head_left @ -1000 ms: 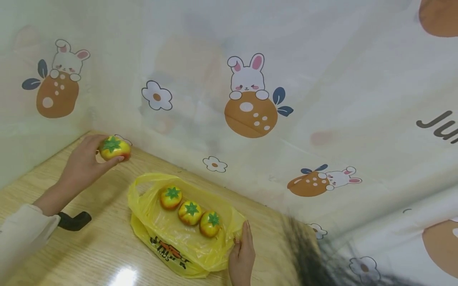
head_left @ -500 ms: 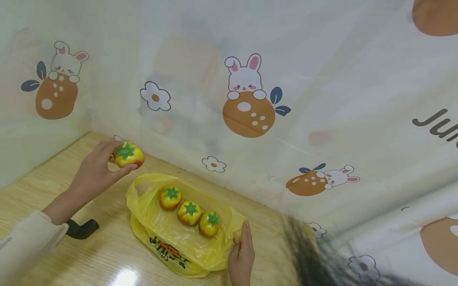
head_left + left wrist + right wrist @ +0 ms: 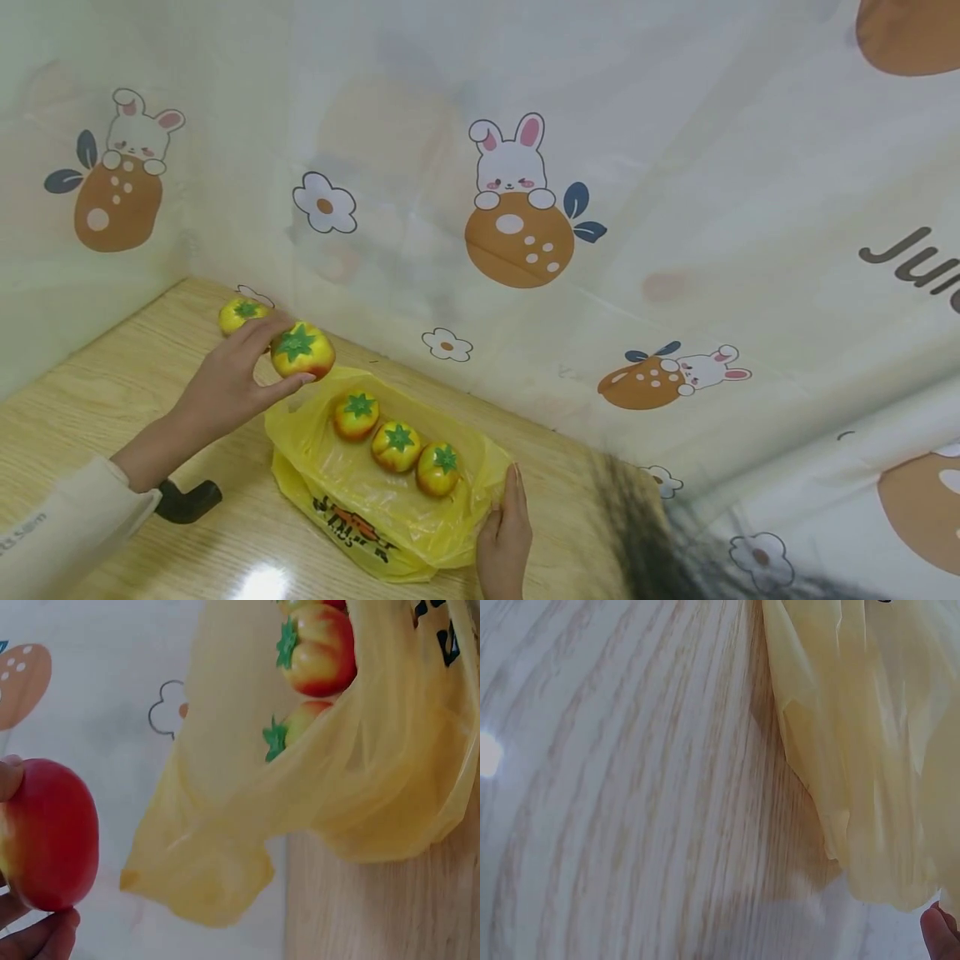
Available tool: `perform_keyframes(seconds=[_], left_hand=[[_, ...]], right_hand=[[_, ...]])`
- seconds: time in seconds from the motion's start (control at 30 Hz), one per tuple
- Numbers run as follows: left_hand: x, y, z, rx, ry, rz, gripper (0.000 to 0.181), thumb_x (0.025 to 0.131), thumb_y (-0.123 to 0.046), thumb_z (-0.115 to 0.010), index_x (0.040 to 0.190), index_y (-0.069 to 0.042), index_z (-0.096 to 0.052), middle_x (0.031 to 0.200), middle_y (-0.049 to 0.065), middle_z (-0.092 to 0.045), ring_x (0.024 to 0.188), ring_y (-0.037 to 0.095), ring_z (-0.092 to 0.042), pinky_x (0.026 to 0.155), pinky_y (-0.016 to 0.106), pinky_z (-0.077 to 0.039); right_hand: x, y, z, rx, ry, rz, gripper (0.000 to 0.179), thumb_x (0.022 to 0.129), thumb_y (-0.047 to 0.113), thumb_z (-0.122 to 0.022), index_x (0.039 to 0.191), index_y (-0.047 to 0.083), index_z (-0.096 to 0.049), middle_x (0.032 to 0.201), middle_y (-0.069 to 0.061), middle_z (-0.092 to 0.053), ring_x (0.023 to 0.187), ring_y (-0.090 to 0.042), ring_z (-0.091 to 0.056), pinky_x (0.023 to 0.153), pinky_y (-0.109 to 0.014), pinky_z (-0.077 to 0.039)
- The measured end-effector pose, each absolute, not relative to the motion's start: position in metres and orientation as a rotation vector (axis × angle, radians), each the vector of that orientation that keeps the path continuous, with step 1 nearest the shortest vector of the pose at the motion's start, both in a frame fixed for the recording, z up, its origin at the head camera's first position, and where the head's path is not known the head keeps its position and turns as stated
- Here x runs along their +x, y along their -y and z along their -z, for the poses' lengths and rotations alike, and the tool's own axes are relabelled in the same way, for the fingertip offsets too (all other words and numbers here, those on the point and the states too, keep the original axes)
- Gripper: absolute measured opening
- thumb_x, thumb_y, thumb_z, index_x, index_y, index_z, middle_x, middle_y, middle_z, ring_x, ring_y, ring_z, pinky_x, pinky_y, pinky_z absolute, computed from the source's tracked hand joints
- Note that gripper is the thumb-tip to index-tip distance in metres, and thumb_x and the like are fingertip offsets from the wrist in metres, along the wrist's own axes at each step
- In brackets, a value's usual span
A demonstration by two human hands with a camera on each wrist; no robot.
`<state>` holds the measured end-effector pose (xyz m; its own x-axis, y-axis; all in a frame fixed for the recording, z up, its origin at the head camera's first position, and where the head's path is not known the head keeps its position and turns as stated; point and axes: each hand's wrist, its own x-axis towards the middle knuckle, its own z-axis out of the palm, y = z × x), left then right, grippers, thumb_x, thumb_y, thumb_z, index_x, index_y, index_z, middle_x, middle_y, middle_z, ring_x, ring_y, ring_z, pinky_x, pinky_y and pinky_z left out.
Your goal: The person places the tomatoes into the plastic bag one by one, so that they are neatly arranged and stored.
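My left hand (image 3: 232, 375) grips a yellow-and-red tomato (image 3: 302, 350) with a green star-shaped top, thumb below and fingers behind it. It is held in the air at the left end of a yellow plastic bag (image 3: 337, 500). In the left wrist view the held tomato (image 3: 56, 836) shows its red underside. Inside the open bag three similar tomatoes (image 3: 396, 446) lie in a slanting row. My right hand (image 3: 504, 533) pinches the bag's right edge, with part of the thumb hidden by plastic. Behind my left hand another tomato (image 3: 243, 315) rests on the table.
The wooden table (image 3: 112, 367) meets a pale curtain (image 3: 390, 275) printed with rabbits and flowers along its back and left. A black bent piece (image 3: 189, 502) sticks out by my left cuff. Dark blurred strands (image 3: 637, 533) cover part of the lower right.
My left hand has carried its tomato rightward and nearer, toward the bag's left end. The tomato behind it has come into sight. My right hand and the bag have hardly moved.
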<state>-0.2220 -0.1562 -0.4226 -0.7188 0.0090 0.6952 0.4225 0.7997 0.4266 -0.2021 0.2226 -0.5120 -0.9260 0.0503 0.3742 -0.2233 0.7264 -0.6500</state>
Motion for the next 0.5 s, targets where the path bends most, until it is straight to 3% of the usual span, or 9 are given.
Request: perform_keyframes(seconds=[0.2,0.5], left_hand=[[-0.217,0.143,0.426,-0.394,2.284,0.740,0.070,0.064,-0.026,-0.083,0.122,-0.002,-0.052,0.119,0.011,-0.055,0.107,0.027,-0.055,0.080,0.044,-0.052],[-0.211,0.121,0.434,-0.531,2.313,0.685,0.069,0.066,-0.034,-0.081,0.121,-0.002,-0.054,0.121,0.010,-0.055,0.106,0.023,-0.057,0.082,0.037,-0.053]], right_hand=[[-0.201,-0.223,0.511,0.127,2.568,-1.013,0.058,0.088,-0.010,-0.043,0.143,0.004,-0.029,0.146,-0.019,-0.033,0.128,-0.033,-0.040,0.090,-0.042,-0.047],[-0.201,-0.224,0.514,0.081,2.596,-0.995,0.057,0.090,-0.008,-0.043,0.143,0.005,-0.029,0.146,-0.018,-0.032,0.121,-0.032,-0.048,0.081,-0.036,-0.051]])
